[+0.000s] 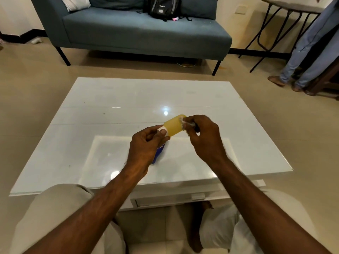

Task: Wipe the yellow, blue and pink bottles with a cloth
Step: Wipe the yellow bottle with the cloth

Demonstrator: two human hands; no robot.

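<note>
Gripping one yellow bottle (173, 125), left hand (146, 145) pinches its cap; right hand (203, 136) clutches cloth (185, 122).

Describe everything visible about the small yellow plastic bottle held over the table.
The small yellow plastic bottle is translucent amber-yellow with a rounded body and a white cap. It is held off the glossy white table, lying nearly horizontal, base tilted up and away. The left hand pinches the cap end; the right hand presses a crumpled whitish cloth against its base end. No label is visible.
</note>
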